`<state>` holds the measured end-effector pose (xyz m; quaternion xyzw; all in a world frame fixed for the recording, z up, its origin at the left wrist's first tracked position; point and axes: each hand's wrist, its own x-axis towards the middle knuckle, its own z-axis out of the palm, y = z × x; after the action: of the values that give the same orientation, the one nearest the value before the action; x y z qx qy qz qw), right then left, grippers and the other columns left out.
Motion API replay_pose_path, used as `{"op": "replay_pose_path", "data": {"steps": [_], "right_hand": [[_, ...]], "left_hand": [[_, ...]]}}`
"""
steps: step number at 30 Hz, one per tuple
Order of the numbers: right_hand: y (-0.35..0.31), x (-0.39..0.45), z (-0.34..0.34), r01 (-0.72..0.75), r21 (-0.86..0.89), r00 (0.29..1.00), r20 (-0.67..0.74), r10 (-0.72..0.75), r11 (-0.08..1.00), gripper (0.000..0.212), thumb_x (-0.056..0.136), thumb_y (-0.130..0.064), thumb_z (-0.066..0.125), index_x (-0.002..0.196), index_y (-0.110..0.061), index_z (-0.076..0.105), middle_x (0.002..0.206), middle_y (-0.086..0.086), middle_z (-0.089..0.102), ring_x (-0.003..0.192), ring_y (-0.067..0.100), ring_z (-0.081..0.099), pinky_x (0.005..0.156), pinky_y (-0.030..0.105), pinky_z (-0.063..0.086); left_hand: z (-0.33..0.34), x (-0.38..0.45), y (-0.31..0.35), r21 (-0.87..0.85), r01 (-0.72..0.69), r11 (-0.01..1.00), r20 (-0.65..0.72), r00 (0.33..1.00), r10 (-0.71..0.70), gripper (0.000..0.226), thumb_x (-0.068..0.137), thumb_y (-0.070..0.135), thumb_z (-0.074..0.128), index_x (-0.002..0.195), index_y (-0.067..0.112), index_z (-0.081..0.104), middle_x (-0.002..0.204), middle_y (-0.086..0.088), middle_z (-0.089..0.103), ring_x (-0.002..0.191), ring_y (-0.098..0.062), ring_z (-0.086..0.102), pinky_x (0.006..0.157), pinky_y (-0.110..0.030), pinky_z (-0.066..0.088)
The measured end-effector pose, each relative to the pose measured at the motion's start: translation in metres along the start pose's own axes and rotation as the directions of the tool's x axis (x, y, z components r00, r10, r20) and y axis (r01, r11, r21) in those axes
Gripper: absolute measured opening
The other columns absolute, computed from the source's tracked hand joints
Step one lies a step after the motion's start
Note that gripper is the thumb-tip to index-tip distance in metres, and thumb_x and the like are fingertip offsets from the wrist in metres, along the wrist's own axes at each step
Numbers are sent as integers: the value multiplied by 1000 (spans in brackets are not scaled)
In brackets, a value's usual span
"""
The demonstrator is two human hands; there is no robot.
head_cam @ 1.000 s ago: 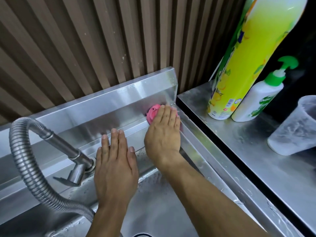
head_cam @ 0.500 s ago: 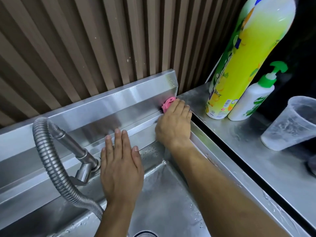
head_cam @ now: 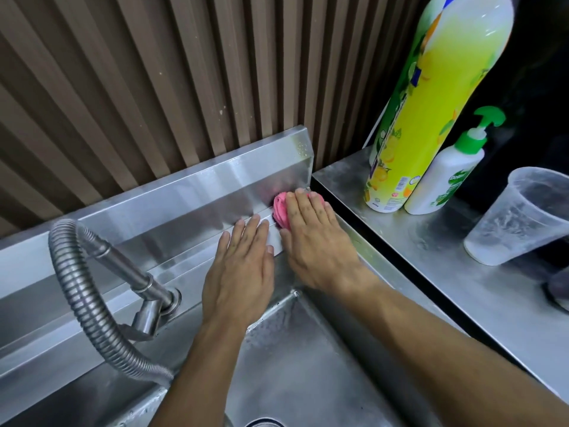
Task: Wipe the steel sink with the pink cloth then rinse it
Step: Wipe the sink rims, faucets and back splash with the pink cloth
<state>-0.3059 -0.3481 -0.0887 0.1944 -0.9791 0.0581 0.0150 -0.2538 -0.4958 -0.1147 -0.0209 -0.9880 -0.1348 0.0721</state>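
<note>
Fingers (head_cam: 303,208) of the right hand (head_cam: 311,241): straight, close together, laid flat over the bunched pink cloth (head_cam: 280,211), pressing it down; no curl round it visible. Cloth sits on the back ledge of the steel sink (head_cam: 184,260), in the far right corner, against the upright splashback (head_cam: 197,195). Only its left part shows; the rest is under the hand.

Left hand (head_cam: 238,272): fingers straight and together, palm flat on the same ledge just beside the right hand, holding nothing.

Step in hand, as judged: wiping ledge and corner; the rinse is not begun. To do it well, keep flat pressure, work the cloth into the corner seam, then draw it along the ledge grooves toward the coiled spring faucet hose (head_cam: 83,297) and down into the wet basin (head_cam: 308,365). Opening out the wad would cover more steel.

Counter (head_cam: 431,272) to the right: tall yellow-green bottle (head_cam: 431,118) with lemon pictures and a barcode, brand not legible; white pump bottle (head_cam: 443,177) with green pump, label partly seen, starts "Do", rest unreadable; clear plastic cup (head_cam: 520,217), no writing.
</note>
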Motion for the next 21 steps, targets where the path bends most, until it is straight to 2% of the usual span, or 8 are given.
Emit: {"op": "replay_pose_path", "data": {"steps": [2,4,9,11,14,17,19,21], "right_hand": [[8,-7,-2,47,-4,998,44,-47,999,62,110,-34,19,164,-8,0,172,14,0,159,30,-4,130,43,-2],[7,-6,-1,22,-39,997,69,-20,999,65,108,-30,23,163,-5,-1,172,16,0,159,32,-4,130,44,-2],[-17,28,-2,-216,33,976,21,216,976,72,102,-21,36,161,3,1,170,24,3,158,38,2,130,47,3],[-20,33,0,-251,97,968,3,252,963,70,101,-18,37,161,3,6,170,22,8,158,37,5,129,46,5],[-8,32,-3,-288,213,955,-13,297,934,61,101,-16,38,157,1,23,164,21,29,154,35,23,127,41,17],[7,35,-10,-374,287,919,-16,395,882,46,102,-14,39,145,4,42,148,24,49,138,37,45,117,42,34],[1,37,-13,-397,308,905,-25,424,865,54,101,-13,40,151,5,32,156,26,39,144,37,39,121,43,30],[-9,30,-7,-353,289,913,-103,396,890,63,104,-15,38,159,2,15,167,23,20,154,36,23,127,43,18]], "left_hand": [[2,0,1,39,-4,999,-1,1000,4,56,108,36,15,162,20,20,170,3,13,158,-16,5,127,-35,-2],[2,0,2,83,-2,997,2,1000,2,60,107,39,8,163,20,17,171,3,11,158,-18,4,128,-37,0],[3,-2,2,95,0,996,29,1000,-3,63,104,43,1,163,22,10,171,4,3,158,-16,-3,128,-37,-1],[3,-2,2,97,-3,995,30,1000,1,63,105,42,-1,163,22,11,171,4,4,158,-17,-2,128,-38,0],[4,-4,2,90,-3,996,26,1000,1,65,104,43,0,163,22,14,171,4,7,158,-18,1,128,-38,2],[3,-5,3,68,-3,998,27,1000,1,62,106,42,1,163,22,16,171,4,8,158,-18,1,128,-38,2],[3,-6,3,71,5,997,25,1000,-7,61,106,41,1,163,23,15,171,5,6,158,-17,0,128,-38,1],[4,-5,3,82,7,997,21,1000,-9,62,106,41,-1,163,23,13,171,5,5,158,-17,-1,128,-38,1]]}}
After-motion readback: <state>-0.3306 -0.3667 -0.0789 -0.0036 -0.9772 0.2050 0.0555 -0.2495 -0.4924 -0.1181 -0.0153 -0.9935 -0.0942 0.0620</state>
